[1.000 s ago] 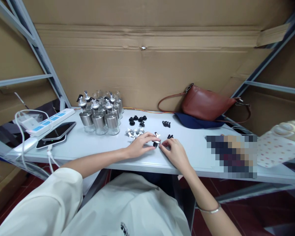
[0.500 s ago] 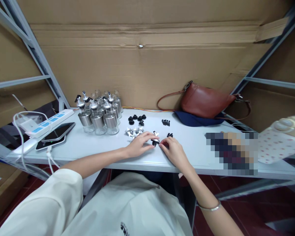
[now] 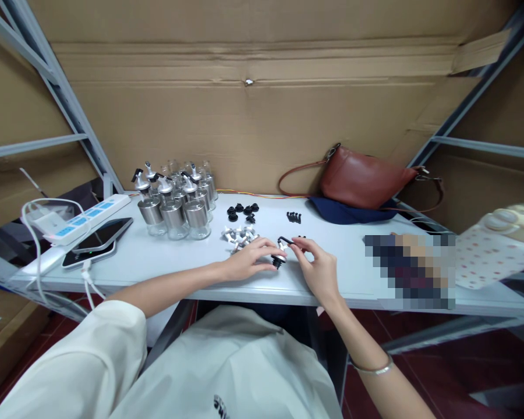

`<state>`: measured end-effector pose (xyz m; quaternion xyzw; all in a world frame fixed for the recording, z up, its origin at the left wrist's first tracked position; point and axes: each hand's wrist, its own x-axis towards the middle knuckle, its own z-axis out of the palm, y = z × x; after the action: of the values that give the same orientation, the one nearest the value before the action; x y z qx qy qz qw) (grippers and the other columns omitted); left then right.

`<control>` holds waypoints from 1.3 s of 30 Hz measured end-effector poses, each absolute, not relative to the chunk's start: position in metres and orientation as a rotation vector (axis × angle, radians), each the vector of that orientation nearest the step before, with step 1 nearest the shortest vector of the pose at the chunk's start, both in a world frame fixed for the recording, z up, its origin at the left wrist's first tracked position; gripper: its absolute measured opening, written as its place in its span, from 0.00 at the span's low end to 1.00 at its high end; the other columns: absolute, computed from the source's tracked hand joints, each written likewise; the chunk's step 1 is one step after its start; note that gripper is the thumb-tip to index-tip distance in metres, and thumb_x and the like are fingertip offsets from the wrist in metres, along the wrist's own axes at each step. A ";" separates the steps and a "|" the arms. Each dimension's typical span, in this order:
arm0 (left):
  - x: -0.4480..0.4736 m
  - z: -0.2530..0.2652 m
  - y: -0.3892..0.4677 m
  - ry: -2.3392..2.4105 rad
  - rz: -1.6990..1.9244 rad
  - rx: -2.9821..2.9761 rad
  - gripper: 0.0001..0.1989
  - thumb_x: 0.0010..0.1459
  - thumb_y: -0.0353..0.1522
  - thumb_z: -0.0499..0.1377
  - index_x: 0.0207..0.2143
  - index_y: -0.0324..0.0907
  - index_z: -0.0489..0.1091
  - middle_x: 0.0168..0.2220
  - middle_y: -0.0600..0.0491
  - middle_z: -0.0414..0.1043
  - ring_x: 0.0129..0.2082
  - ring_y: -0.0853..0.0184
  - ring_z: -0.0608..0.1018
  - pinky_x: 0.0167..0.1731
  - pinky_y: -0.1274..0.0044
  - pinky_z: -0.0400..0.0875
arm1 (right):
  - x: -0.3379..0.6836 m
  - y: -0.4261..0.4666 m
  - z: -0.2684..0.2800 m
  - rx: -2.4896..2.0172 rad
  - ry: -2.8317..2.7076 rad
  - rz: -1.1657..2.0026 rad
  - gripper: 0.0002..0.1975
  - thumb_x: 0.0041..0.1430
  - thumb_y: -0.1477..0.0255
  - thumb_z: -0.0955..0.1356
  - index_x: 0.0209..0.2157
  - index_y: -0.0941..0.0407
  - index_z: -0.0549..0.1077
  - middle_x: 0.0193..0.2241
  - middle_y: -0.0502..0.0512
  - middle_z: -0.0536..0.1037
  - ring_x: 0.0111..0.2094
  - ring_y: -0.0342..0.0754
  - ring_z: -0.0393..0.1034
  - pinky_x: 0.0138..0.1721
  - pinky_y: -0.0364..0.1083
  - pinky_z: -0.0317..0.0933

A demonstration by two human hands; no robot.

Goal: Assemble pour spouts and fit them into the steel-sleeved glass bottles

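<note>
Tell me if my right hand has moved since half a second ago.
Yes. Judged against the brown bag, which lies where it did, your right hand has shifted slightly to the right.

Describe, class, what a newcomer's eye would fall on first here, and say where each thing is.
The red-brown bag probably draws the eye first, lying over dark blue fabric at the table's back right. Next come the glass-and-metal bottles, clustered at the back left. Near the front edge's middle, the left hand holds a silver-and-black fitting, while the right hand pinches a slim black piece by its top.
</note>
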<state>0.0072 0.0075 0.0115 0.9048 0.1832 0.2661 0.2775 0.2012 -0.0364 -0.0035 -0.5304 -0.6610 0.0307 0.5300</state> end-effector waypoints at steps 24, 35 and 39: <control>0.006 0.011 0.005 0.500 0.865 2.496 0.17 0.61 0.36 0.53 0.52 0.46 0.66 0.59 0.44 0.56 0.56 0.60 0.64 0.58 0.64 0.58 | 0.199 -0.041 -0.002 -1.048 -1.673 -0.004 0.05 0.60 0.71 0.65 0.32 0.53 0.73 0.29 0.54 0.79 0.31 0.49 0.73 0.35 0.49 0.67; 0.006 0.013 0.003 0.491 0.886 2.511 0.17 0.61 0.37 0.53 0.52 0.45 0.65 0.59 0.43 0.58 0.56 0.60 0.66 0.56 0.66 0.59 | 0.200 -0.043 -0.001 -1.019 -1.638 0.013 0.05 0.58 0.71 0.66 0.31 0.54 0.74 0.28 0.54 0.79 0.29 0.48 0.73 0.33 0.49 0.67; 0.006 0.012 0.002 0.519 0.893 2.527 0.18 0.60 0.38 0.54 0.52 0.45 0.65 0.59 0.44 0.59 0.54 0.60 0.67 0.56 0.67 0.60 | 0.200 -0.043 0.000 -1.003 -1.677 0.015 0.05 0.58 0.70 0.66 0.32 0.54 0.74 0.29 0.54 0.79 0.29 0.48 0.72 0.34 0.49 0.66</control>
<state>0.0056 0.0024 0.0124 0.9062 0.1861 0.3202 0.2042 0.2003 -0.0434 0.0000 -0.4253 -0.7113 0.0065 0.5596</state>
